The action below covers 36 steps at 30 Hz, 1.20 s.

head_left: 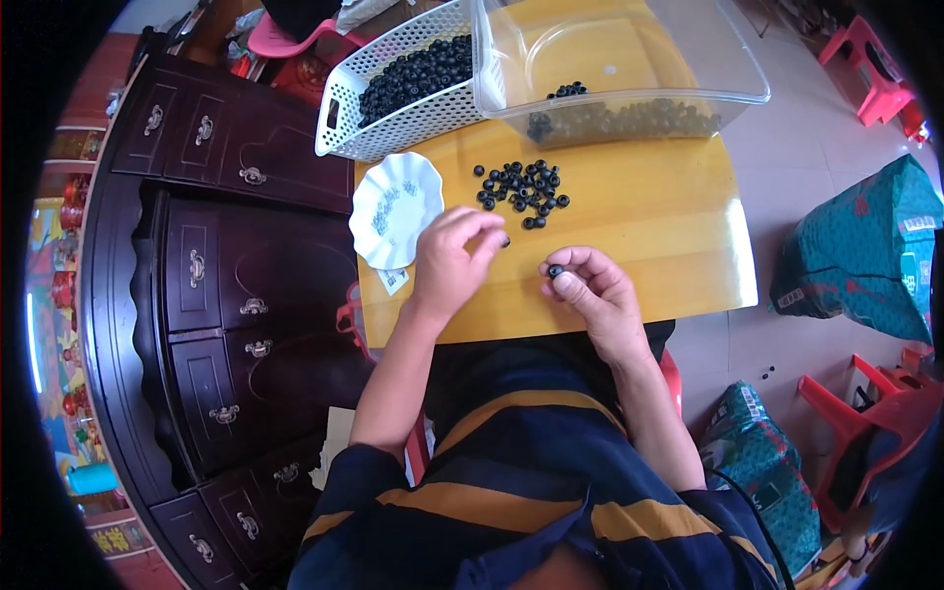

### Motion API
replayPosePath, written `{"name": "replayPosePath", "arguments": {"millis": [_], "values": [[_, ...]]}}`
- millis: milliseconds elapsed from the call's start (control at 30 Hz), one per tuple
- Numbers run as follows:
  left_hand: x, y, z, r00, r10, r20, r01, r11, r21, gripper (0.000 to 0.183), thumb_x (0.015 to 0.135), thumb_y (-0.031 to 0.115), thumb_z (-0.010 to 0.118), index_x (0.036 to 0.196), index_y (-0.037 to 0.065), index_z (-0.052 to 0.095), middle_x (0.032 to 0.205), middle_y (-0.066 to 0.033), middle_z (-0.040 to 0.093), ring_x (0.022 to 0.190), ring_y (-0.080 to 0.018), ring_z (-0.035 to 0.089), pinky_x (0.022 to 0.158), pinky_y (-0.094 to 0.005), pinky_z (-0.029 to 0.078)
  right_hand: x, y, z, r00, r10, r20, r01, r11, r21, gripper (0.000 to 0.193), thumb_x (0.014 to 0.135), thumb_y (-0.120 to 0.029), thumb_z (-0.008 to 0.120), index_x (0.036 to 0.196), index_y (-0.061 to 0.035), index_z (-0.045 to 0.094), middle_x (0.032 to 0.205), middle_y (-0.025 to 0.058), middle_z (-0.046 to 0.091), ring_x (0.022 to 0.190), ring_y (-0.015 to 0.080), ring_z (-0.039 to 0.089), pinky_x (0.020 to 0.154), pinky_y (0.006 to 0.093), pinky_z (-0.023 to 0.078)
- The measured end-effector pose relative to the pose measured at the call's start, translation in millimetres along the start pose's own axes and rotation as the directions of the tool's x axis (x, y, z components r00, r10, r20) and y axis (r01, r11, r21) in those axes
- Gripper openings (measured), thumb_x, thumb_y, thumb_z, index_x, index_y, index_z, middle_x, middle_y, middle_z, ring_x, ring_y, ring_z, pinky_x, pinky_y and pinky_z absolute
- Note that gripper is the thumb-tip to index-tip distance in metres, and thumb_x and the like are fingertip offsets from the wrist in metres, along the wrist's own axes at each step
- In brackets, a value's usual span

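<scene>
My right hand (602, 300) pinches a small round black piece with a hole (556, 270) between thumb and fingers, above the table's near edge. To its left, my left hand (454, 261) has thumb and forefinger drawn together, and a tiny dark piece (505, 241) shows at their tips. A loose cluster of similar black pieces (531, 181) lies on the yellow table (649, 216) beyond both hands. Beside my left hand stands a white wavy-edged dish (370, 211); small greyish bits lie in it, too fine to make out.
At the table's far side stand a white perforated basket (339, 143) full of black pieces and a clear plastic bin (752, 88) holding more. A dark wooden cabinet (285, 147) borders the left. Teal bags (855, 246) and red stools (870, 74) are on the right, with another person's hand (857, 531) low there.
</scene>
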State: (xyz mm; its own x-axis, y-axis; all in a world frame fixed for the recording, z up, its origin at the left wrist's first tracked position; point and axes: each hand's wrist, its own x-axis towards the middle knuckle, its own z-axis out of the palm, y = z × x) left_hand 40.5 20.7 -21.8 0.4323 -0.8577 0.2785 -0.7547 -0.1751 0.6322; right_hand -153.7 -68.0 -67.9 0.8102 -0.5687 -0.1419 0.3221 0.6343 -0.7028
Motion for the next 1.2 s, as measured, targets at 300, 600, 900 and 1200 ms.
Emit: {"name": "replayPosePath", "arguments": {"millis": [300,600,900,1200], "values": [[30.8,-33.0,21.3,0.999,0.044,-0.013,-0.037,0.947,0.318,0.018,0.079,0.009,0.079,0.097,0.007,0.076,0.082,-0.0071,0.069,0.072,-0.0225,0.068,0.066,-0.0337,0.055,3.3,-3.1,-3.9,0.998,0.044,-0.039,-0.044,0.999,-0.013,0.021,0.1,-0.01,0.064,0.12,-0.0012,0.065,0.108,0.0055,0.07,0.095,0.0111,0.065,0.09,0.0269,0.054],[38.3,-31.5,29.7,1.0,0.014,0.003,-0.014,0.948,0.317,0.012,0.079,0.015,0.078,0.089,0.01,0.075,0.085,-0.0074,0.068,0.081,-0.0289,0.068,0.068,-0.0407,0.055,4.6,-1.6,-4.6,0.999,0.015,-0.035,-0.014,1.0,0.018,0.022,0.1,-0.01,0.064,0.121,-0.0015,0.064,0.106,0.0058,0.069,0.099,0.012,0.065,0.091,0.0285,0.054],[25.9,-5.2,13.5,0.998,0.035,-0.054,-0.026,0.987,0.157,0.008,0.081,0.003,0.073,0.086,0.005,0.067,0.08,-0.0084,0.07,0.07,-0.0234,0.071,0.062,-0.034,0.056,2.7,-2.4,-7.1,0.994,0.082,-0.065,-0.078,0.995,0.06,0.021,0.099,-0.007,0.065,0.119,-0.0028,0.066,0.109,0.0026,0.069,0.099,0.0109,0.064,0.092,0.0289,0.053],[-5.7,45.9,4.1,0.995,0.101,0.015,-0.094,0.962,-0.256,0.014,0.079,-0.01,0.07,0.089,-0.001,0.065,0.086,-0.0084,0.071,0.073,-0.013,0.068,0.067,-0.0254,0.055,3.3,-4.4,-1.8,0.991,0.113,-0.07,-0.106,0.99,0.094,0.022,0.099,-0.009,0.066,0.12,-0.003,0.063,0.103,0.0034,0.069,0.094,0.0112,0.065,0.088,0.0266,0.055]]}}
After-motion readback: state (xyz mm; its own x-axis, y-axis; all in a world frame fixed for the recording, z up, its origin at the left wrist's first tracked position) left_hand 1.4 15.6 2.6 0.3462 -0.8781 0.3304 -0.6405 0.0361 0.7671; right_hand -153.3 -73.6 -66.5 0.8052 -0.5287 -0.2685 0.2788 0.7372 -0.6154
